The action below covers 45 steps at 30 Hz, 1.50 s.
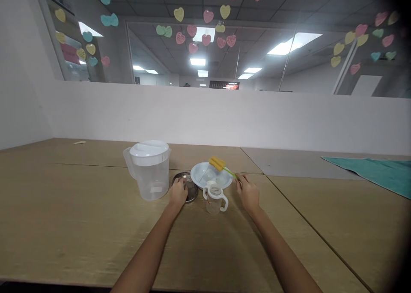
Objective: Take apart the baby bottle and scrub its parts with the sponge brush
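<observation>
My left hand [178, 193] rests with curled fingers on the near rim of a small steel dish [189, 186]. My right hand [248, 193] pinches the green handle of a bottle brush [221, 165] whose yellow sponge head lies over a white bowl [201, 173]. A clear baby bottle with two white handles [215, 197] stands upright between my hands. A clear plastic pitcher with a white lid [150, 169] stands left of the steel dish.
A teal towel [372, 171] lies at the right on the wooden table [80, 224]. A low white partition [224, 117] runs behind the table, with glass and paper hearts above it.
</observation>
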### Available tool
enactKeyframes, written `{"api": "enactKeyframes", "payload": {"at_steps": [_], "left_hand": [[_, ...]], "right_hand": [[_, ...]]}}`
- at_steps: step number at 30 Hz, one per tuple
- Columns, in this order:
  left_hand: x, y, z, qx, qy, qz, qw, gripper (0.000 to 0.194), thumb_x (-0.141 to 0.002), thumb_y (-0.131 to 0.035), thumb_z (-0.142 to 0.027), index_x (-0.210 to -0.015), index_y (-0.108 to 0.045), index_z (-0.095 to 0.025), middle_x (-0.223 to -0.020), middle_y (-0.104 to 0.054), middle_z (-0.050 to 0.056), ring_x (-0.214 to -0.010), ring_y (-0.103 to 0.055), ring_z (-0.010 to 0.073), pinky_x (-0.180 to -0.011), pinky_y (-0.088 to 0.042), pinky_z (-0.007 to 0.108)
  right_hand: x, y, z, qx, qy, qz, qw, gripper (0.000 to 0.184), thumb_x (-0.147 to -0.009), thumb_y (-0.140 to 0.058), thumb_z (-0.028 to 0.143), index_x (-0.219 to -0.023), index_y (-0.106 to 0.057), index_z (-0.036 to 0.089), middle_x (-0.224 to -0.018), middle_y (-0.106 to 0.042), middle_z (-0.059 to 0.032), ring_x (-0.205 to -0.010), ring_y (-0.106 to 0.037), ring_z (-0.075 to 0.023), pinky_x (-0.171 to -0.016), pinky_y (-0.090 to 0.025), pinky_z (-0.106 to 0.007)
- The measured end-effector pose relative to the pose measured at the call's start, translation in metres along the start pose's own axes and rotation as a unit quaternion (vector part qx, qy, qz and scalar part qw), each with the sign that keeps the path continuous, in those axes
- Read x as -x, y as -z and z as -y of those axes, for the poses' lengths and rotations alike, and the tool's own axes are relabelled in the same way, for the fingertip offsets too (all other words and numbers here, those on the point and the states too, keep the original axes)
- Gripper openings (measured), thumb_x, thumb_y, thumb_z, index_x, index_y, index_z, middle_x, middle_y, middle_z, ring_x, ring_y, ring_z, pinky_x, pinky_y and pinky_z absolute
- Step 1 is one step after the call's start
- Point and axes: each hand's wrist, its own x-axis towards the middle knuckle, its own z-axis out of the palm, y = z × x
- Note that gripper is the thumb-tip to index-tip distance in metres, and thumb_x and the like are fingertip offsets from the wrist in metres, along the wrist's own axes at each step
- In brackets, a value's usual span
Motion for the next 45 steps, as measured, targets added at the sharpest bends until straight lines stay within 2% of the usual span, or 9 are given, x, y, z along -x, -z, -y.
{"api": "enactKeyframes", "payload": {"at_steps": [6,9,12,16,20,26,32,38,45], "left_hand": [[-0.002,0.003,-0.002,0.014,-0.041,-0.051,0.998,0.027,-0.081,-0.046,-0.016,-0.105,-0.06,-0.014,-0.103,-0.062,0.012,-0.101,-0.056,0.0237,-0.088,-0.042,0.035],[0.0,0.006,-0.008,0.024,-0.081,-0.072,0.994,0.026,-0.081,-0.046,-0.016,-0.102,-0.061,-0.017,-0.103,-0.063,0.01,-0.099,-0.056,0.0237,-0.088,-0.043,0.036],[0.003,0.007,-0.013,0.018,-0.12,-0.072,0.99,0.024,-0.082,-0.045,-0.017,-0.099,-0.062,-0.019,-0.1,-0.063,0.008,-0.098,-0.056,0.024,-0.087,-0.043,0.037],[0.005,0.004,-0.015,0.016,-0.145,-0.08,0.986,0.025,-0.084,-0.044,-0.019,-0.101,-0.062,-0.019,-0.102,-0.063,0.009,-0.097,-0.055,0.024,-0.087,-0.042,0.038],[0.005,0.003,-0.017,0.012,-0.151,-0.08,0.985,0.029,-0.088,-0.041,-0.024,-0.108,-0.06,-0.019,-0.107,-0.063,0.009,-0.1,-0.054,0.0241,-0.088,-0.041,0.038],[0.008,0.006,-0.022,0.071,-0.202,-0.044,0.976,0.034,-0.091,-0.037,-0.033,-0.117,-0.056,-0.02,-0.117,-0.06,0.008,-0.11,-0.052,0.0225,-0.097,-0.039,0.04],[0.009,0.002,-0.021,0.062,-0.242,-0.025,0.968,0.033,-0.091,-0.039,-0.033,-0.115,-0.058,-0.021,-0.122,-0.058,0.008,-0.116,-0.049,0.0217,-0.103,-0.034,0.042],[0.01,0.001,-0.019,0.058,-0.246,-0.032,0.967,0.032,-0.091,-0.038,-0.033,-0.112,-0.06,-0.022,-0.12,-0.058,0.008,-0.115,-0.049,0.0223,-0.103,-0.034,0.043],[0.01,0.002,-0.02,0.039,-0.246,-0.024,0.968,0.034,-0.092,-0.036,-0.034,-0.113,-0.059,-0.021,-0.121,-0.057,0.009,-0.117,-0.048,0.0229,-0.102,-0.034,0.043]], "right_hand": [[-0.001,0.007,0.002,0.11,0.025,0.072,0.991,0.036,-0.076,-0.051,0.005,-0.107,-0.063,0.019,-0.099,-0.062,-0.0077,-0.081,-0.053,-0.017,-0.071,-0.029,-0.03],[-0.001,0.006,0.004,0.118,0.048,0.125,0.984,0.038,-0.077,-0.051,0.004,-0.109,-0.063,0.02,-0.095,-0.063,-0.0083,-0.083,-0.054,-0.018,-0.071,-0.029,-0.031],[-0.001,0.003,0.006,0.107,0.069,0.146,0.981,0.041,-0.078,-0.049,0.002,-0.111,-0.063,0.023,-0.096,-0.064,-0.0073,-0.085,-0.055,-0.0175,-0.072,-0.028,-0.031],[-0.001,0.003,0.008,0.085,0.084,0.148,0.982,0.044,-0.076,-0.049,0.001,-0.11,-0.064,0.024,-0.098,-0.064,-0.0067,-0.086,-0.056,-0.0169,-0.072,-0.028,-0.031],[-0.003,0.006,0.009,0.061,0.065,0.152,0.984,0.042,-0.078,-0.046,0.003,-0.109,-0.065,0.025,-0.097,-0.065,-0.0053,-0.086,-0.056,-0.016,-0.072,-0.028,-0.03],[-0.004,0.008,0.01,0.02,0.045,0.153,0.987,0.042,-0.08,-0.044,0.004,-0.107,-0.066,0.026,-0.096,-0.066,-0.0029,-0.087,-0.057,-0.0147,-0.072,-0.027,-0.029],[-0.002,0.002,0.006,0.057,0.05,0.133,0.988,0.04,-0.078,-0.047,0.004,-0.107,-0.065,0.024,-0.093,-0.064,-0.0054,-0.084,-0.055,-0.0157,-0.071,-0.029,-0.029],[0.001,-0.003,0.0,0.076,0.074,0.097,0.99,0.042,-0.076,-0.044,-0.001,-0.108,-0.064,0.018,-0.097,-0.061,-0.0083,-0.087,-0.053,-0.0181,-0.075,-0.034,-0.029],[0.004,-0.003,-0.002,0.099,0.074,0.088,0.988,0.047,-0.078,-0.038,-0.001,-0.113,-0.06,0.018,-0.099,-0.059,-0.0082,-0.087,-0.05,-0.0182,-0.079,-0.036,-0.027]]}}
